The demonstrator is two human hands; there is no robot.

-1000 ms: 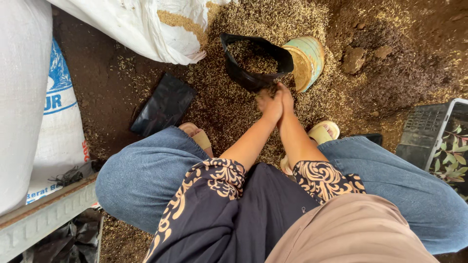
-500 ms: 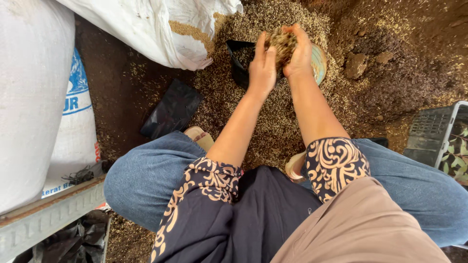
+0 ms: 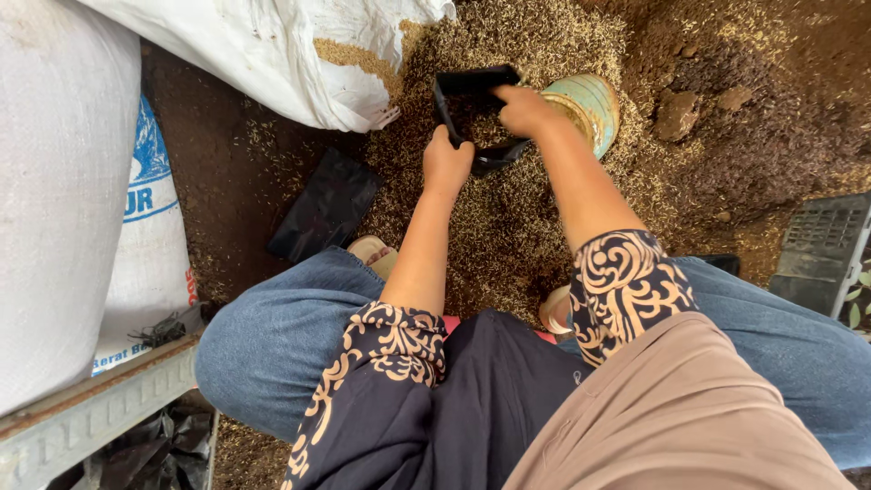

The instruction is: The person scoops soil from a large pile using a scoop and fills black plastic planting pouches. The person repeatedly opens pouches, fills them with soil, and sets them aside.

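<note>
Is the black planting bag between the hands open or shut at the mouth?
Open. The black bag shows a wide squared mouth; the left hand grips its near rim and the right hand is over the opening. Fill level: cannot tell.

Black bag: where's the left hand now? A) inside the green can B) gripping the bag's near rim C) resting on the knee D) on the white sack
B: the left hand grips the near rim of the open black bag, while the right hand is at the bag's far side beside the green can.
</note>
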